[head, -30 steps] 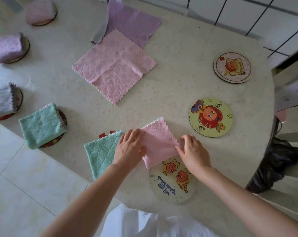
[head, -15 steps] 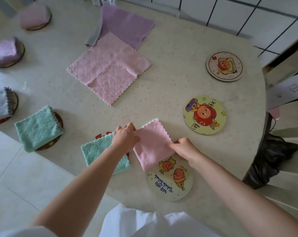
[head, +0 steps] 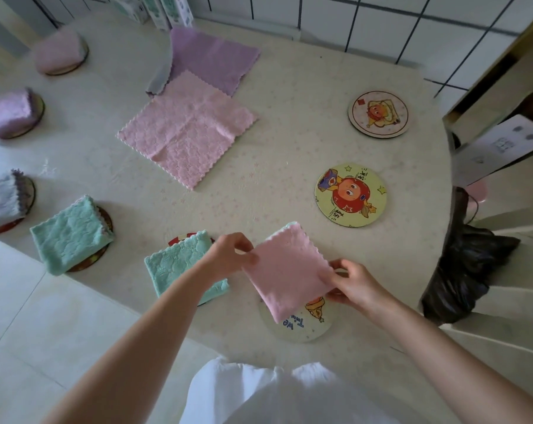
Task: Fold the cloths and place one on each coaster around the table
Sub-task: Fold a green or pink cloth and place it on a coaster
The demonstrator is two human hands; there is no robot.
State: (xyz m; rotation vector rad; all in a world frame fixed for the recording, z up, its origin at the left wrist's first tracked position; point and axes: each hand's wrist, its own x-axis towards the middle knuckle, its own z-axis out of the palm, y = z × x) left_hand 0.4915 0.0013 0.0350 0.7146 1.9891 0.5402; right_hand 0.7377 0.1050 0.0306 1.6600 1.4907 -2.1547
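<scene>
Bare counter [head: 289,154] lies open between the flat pink cloth [head: 187,130] and the two uncovered coasters [head: 350,194] on the right; the folded green cloth [head: 179,267] crowds the left hand [head: 228,255].

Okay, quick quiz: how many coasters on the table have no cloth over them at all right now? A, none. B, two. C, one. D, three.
B: only the yellow coaster and the far coaster lie fully bare; the near coaster is partly under the folded pink cloth.

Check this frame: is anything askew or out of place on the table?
Mostly tidy. The teal cloth beside the left hand sits off-centre, leaving its coaster peeking out at the far edge.
</scene>
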